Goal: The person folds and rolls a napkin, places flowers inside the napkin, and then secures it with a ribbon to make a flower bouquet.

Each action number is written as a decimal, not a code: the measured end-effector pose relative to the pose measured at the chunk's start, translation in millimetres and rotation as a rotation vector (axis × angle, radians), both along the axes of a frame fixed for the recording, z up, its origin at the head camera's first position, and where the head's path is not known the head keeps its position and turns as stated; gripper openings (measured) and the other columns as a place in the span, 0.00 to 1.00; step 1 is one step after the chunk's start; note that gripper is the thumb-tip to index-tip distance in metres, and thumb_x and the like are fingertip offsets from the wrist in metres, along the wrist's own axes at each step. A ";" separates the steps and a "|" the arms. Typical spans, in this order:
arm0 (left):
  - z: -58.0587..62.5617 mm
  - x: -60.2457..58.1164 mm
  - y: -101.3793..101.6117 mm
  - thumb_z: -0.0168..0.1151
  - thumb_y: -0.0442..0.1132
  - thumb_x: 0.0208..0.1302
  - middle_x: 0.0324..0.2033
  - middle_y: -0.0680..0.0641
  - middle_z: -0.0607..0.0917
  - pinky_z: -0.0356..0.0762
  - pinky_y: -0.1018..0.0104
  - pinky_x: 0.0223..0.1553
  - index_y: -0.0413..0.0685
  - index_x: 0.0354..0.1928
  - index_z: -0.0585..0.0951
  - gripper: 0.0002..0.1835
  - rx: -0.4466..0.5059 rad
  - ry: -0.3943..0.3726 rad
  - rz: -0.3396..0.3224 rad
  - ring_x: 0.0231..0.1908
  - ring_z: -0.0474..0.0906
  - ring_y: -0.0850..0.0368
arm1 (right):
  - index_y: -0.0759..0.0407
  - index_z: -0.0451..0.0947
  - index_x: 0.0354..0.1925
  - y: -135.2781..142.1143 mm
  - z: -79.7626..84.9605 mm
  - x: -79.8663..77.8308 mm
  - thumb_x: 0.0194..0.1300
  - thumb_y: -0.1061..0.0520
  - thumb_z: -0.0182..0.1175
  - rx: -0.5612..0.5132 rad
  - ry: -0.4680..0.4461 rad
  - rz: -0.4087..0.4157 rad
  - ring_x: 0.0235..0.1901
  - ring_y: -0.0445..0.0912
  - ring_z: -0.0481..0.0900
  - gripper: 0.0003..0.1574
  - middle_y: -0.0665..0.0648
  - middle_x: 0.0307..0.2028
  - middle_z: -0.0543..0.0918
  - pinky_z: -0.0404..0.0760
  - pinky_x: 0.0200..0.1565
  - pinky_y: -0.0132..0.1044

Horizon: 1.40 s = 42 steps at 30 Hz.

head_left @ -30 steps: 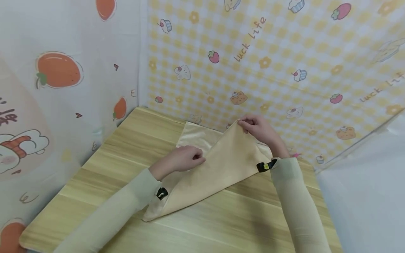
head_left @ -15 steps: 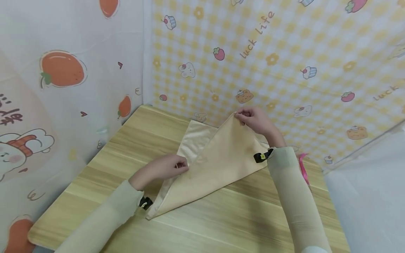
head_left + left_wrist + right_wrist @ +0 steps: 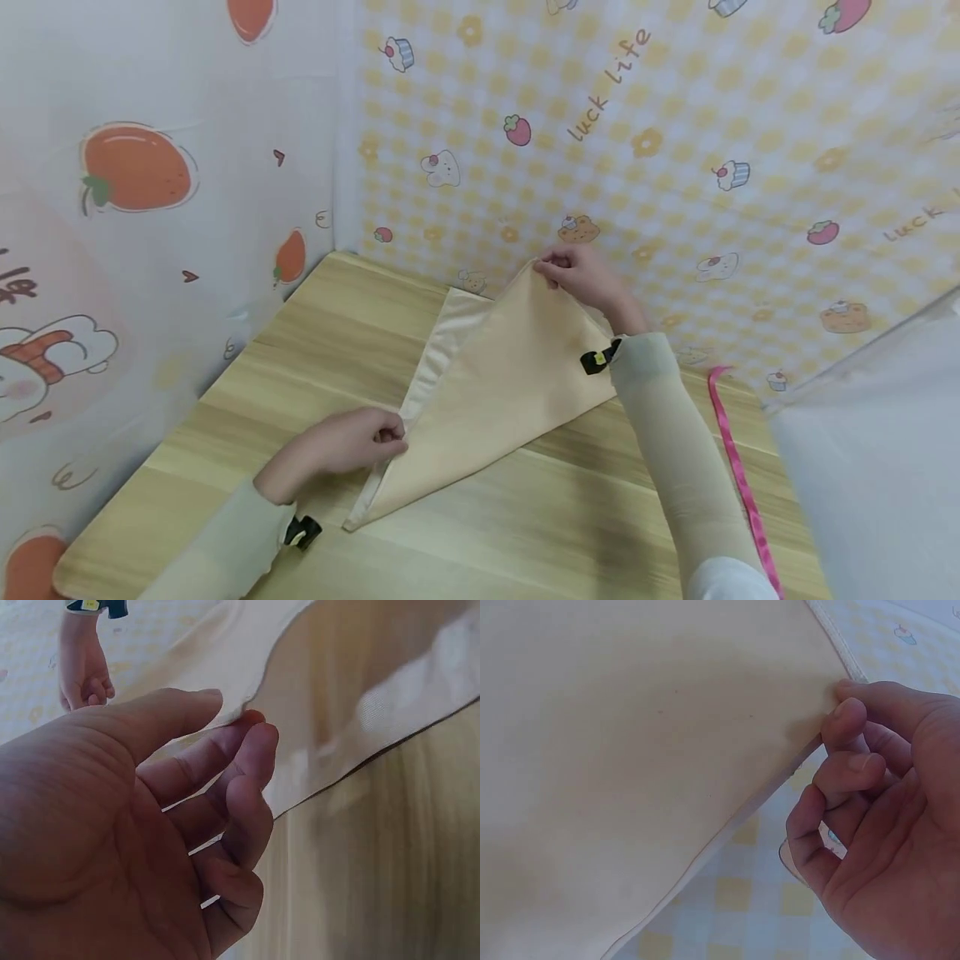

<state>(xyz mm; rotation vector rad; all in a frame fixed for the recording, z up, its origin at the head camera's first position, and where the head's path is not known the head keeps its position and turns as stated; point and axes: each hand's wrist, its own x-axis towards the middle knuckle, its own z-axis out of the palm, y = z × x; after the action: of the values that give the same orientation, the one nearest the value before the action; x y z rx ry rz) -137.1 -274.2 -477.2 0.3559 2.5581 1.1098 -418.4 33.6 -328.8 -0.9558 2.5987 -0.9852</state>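
A cream cloth [image 3: 495,375], matte on the upper face and shiny on the part beneath [image 3: 457,325], lies partly folded over on the wooden table. My right hand [image 3: 581,273] pinches its raised corner between thumb and fingertips near the back wall; the right wrist view shows the same grip on the cloth [image 3: 652,772]. Lower on the left, my left hand [image 3: 348,440] pinches the folded edge a little above the near left corner. In the left wrist view, thumb and index finger meet at the edge of the cloth [image 3: 315,697], with the other fingers curled below.
A pink ribbon [image 3: 738,467] runs along the right side of the wooden table [image 3: 292,367], beside my right forearm. Behind the table hangs a yellow checked sheet [image 3: 525,183]. A white printed sheet [image 3: 217,167] hangs on the left.
My left hand has slid down and left along the cloth's edge toward the near corner. The right hand has lifted the pinched corner slightly up and left. More of the pink ribbon shows.
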 end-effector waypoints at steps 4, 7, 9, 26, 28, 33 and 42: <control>-3.9 16.3 -4.9 0.65 0.46 0.77 0.23 0.59 0.74 0.65 0.68 0.26 0.58 0.30 0.79 0.14 -0.028 0.004 0.037 0.24 0.68 0.65 | 0.57 0.87 0.48 -16.1 -2.7 -2.0 0.82 0.47 0.60 -0.006 0.010 0.021 0.17 0.41 0.58 0.16 0.67 0.27 0.81 0.65 0.30 0.37; -5.4 25.3 -7.7 0.65 0.46 0.77 0.23 0.59 0.74 0.65 0.68 0.26 0.59 0.29 0.79 0.14 -0.063 0.031 0.094 0.23 0.68 0.65 | 0.56 0.88 0.48 -27.4 -2.8 -4.7 0.82 0.48 0.60 0.005 0.027 0.025 0.19 0.41 0.60 0.16 0.66 0.26 0.80 0.67 0.32 0.38; -5.8 30.2 -9.6 0.65 0.46 0.77 0.22 0.59 0.74 0.64 0.68 0.26 0.60 0.29 0.79 0.14 -0.086 0.043 0.133 0.23 0.68 0.64 | 0.56 0.88 0.48 -35.6 -2.9 -7.1 0.82 0.48 0.61 0.009 0.034 0.031 0.20 0.41 0.63 0.15 0.64 0.25 0.80 0.68 0.33 0.37; -9.2 45.0 -5.8 0.68 0.47 0.74 0.23 0.59 0.75 0.63 0.65 0.28 0.60 0.28 0.80 0.13 -0.081 0.007 0.225 0.25 0.69 0.62 | 0.60 0.89 0.48 -87.3 -25.6 -23.7 0.81 0.54 0.60 0.034 0.057 0.053 0.22 0.42 0.72 0.14 0.53 0.23 0.82 0.72 0.29 0.35; -10.2 46.5 -2.3 0.69 0.48 0.73 0.24 0.59 0.76 0.65 0.65 0.29 0.60 0.29 0.81 0.12 -0.075 0.014 0.239 0.26 0.69 0.62 | 0.60 0.88 0.50 -88.5 -32.5 -26.5 0.83 0.54 0.58 0.057 0.054 0.045 0.22 0.43 0.72 0.15 0.52 0.23 0.81 0.72 0.30 0.36; -10.2 50.9 5.3 0.71 0.50 0.71 0.25 0.61 0.78 0.67 0.64 0.30 0.63 0.29 0.82 0.11 -0.079 0.019 0.257 0.27 0.71 0.63 | 0.60 0.88 0.50 -90.1 -50.4 -29.3 0.83 0.53 0.57 0.101 0.011 0.000 0.20 0.42 0.71 0.15 0.51 0.22 0.79 0.73 0.29 0.36; -4.4 59.1 14.7 0.73 0.50 0.69 0.22 0.61 0.77 0.67 0.65 0.29 0.63 0.27 0.81 0.13 -0.078 0.021 0.256 0.25 0.71 0.64 | 0.58 0.87 0.47 -99.9 -80.6 -25.8 0.80 0.52 0.63 0.102 -0.063 -0.127 0.19 0.46 0.78 0.11 0.58 0.27 0.85 0.81 0.26 0.39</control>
<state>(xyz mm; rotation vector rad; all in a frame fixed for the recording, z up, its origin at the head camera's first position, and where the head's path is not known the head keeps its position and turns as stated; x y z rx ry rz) -78.0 -259.6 -481.6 0.0200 2.7127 1.0904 -444.2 -66.2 -409.3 -0.7320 2.6557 -0.8862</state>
